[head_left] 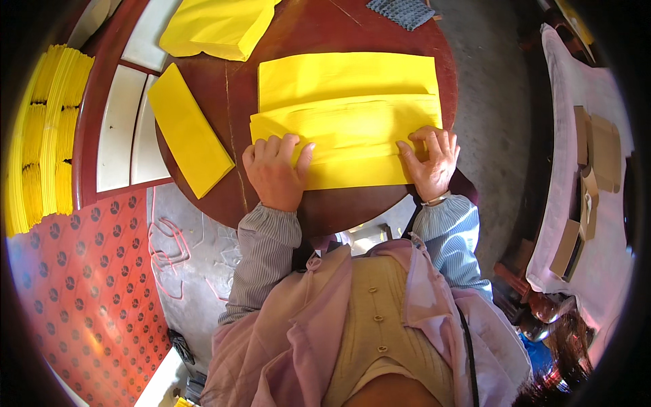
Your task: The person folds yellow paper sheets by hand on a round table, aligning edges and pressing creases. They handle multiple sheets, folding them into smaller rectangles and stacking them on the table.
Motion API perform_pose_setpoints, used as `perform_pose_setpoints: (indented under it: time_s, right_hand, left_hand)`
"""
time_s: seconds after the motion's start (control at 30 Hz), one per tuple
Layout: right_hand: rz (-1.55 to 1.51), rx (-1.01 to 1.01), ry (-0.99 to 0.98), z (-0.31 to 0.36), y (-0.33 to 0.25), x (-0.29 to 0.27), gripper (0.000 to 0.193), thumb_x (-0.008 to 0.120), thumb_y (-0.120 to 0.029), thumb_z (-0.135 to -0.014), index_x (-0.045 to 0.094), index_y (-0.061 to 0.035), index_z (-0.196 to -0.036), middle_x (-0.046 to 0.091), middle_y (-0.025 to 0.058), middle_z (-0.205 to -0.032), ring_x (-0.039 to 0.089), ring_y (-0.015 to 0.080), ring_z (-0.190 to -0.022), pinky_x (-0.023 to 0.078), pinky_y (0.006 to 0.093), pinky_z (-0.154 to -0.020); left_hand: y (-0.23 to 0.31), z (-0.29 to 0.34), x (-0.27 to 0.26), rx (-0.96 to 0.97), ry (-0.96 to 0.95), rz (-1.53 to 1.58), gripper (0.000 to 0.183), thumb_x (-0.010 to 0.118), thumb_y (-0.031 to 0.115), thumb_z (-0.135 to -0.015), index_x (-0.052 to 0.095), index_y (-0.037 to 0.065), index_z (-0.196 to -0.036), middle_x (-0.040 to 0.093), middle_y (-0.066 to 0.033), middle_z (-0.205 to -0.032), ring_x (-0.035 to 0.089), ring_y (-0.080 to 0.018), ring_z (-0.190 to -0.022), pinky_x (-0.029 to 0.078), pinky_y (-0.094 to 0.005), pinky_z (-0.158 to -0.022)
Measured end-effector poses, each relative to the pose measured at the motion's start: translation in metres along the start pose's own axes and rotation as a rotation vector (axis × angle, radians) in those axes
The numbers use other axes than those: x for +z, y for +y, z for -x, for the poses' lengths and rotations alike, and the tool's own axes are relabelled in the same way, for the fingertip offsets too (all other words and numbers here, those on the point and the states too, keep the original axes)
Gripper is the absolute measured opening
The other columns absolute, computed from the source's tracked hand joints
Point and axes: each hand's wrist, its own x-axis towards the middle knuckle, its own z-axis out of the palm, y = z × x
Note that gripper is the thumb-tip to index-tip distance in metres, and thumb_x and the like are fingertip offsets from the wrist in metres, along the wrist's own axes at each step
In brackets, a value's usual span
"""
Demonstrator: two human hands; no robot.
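Here, left hand [277,169] and right hand [434,166] rest at either side of the creased yellow sheets [352,132], fingers half-curled, unclenched, apparently steadying layers on the round surface [332,216].

1. Brightly lit, with harsh sun striping the right sleeve [451,227].
2. Washed with hazy glare across the red patterned sheet [102,285].
3. Reasonably sharp on the yellow sheets [349,139].
4. Bent toward the rim, black at the corners.
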Motion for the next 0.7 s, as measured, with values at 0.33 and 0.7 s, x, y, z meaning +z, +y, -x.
perform_pose_setpoints:
  time_s: [0.33,0.7]
  right_hand:
    - [0.023,0.060,-0.013,0.003,0.003,-0.008,0.029,0.085,-0.031,-0.081,0.075,-0.0129,-0.101,0.070,0.0070,-0.104,0.060,0.0287,-0.103,0.044,0.0477,-0.092]
    - [0.009,0.094,0.024,0.009,0.014,-0.014,0.027,0.085,-0.028,-0.081,0.076,-0.0111,-0.101,0.070,0.0078,-0.104,0.060,0.0299,-0.102,0.043,0.0482,-0.093]
  left_hand:
    - [0.008,-0.014,0.014,0.005,0.078,0.206,0.045,0.071,0.003,-0.083,0.063,0.006,-0.128,0.057,-0.0227,-0.140,0.045,-0.0416,-0.145,0.039,-0.0538,-0.118]
    - [0.018,-0.013,0.037,-0.032,-0.068,0.475,0.064,0.054,0.000,-0.093,0.045,0.002,-0.156,0.044,-0.0241,-0.163,0.031,-0.0455,-0.157,0.023,-0.0565,-0.128]
